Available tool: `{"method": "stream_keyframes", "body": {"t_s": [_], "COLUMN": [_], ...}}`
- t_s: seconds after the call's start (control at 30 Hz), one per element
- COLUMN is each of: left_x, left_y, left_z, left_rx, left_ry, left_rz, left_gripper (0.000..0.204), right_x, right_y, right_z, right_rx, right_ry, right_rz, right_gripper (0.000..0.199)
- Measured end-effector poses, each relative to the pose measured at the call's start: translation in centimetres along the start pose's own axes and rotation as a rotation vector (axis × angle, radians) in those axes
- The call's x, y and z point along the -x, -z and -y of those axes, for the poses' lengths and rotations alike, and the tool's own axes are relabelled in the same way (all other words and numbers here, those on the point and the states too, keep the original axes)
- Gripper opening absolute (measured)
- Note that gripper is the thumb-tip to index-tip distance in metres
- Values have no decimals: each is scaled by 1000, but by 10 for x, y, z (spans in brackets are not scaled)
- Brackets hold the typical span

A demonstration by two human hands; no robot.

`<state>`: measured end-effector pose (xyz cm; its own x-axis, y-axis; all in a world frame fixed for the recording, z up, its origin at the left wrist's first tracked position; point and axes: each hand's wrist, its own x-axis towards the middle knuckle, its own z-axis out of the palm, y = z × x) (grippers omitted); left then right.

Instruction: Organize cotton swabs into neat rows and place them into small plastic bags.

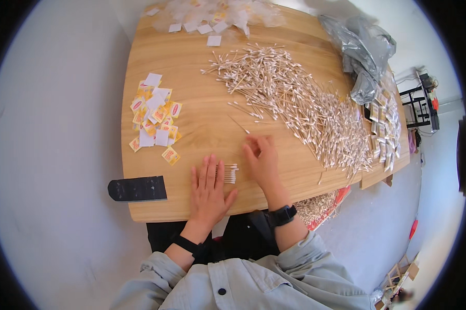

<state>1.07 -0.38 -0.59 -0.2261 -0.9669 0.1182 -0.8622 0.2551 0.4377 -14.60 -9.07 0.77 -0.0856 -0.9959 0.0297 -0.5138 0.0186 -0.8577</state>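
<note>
My left hand (pixel 208 187) lies flat on the wooden table, fingers stretched out. Its index finger rests against a neat row of cotton swabs (pixel 230 174), covering their left ends; the white tips show on the right. My right hand (pixel 262 160) hovers over the table just right of that row, fingers loosely curled, thumb and index slightly apart. I see nothing held in it. A single cotton swab (pixel 239 124) lies just beyond its fingertips; whether they touch is unclear. Farther off, a large loose heap of cotton swabs (pixel 300 98) spreads across the table.
Yellow and white small packets (pixel 155 114) lie piled at the left. A dark strap-like piece (pixel 137 189) crosses the left front edge. Clear plastic bags (pixel 220 13) and white squares sit at the far edge. Grey plastic (pixel 359 54) and packed bundles (pixel 384 126) occupy the right.
</note>
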Motion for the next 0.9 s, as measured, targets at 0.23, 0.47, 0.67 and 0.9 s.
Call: {"method": "stream_keyframes", "body": {"t_s": [0.23,0.47,0.67,0.9], "left_x": [-6,-5,-5,-5], "left_y": [1,4,2,-1], "left_z": [-2,-2,-1,-2], "left_rx": [-27,-26,-47,-22], "left_ry": [-11,1,-5,12], "left_rz": [55,46,47,41], "left_gripper": [83,83,83,83], "right_x": [-26,-19,-49,-40], "right_y": [-1,21,-7,-16], "right_z": [-14,-57,-11,-20], "right_rx": [320,-126,51,274], "right_ry": [37,-70,-18,250], "right_rz": [-20,-572,-226,-185], "right_gripper": [26,27,30,17]}}
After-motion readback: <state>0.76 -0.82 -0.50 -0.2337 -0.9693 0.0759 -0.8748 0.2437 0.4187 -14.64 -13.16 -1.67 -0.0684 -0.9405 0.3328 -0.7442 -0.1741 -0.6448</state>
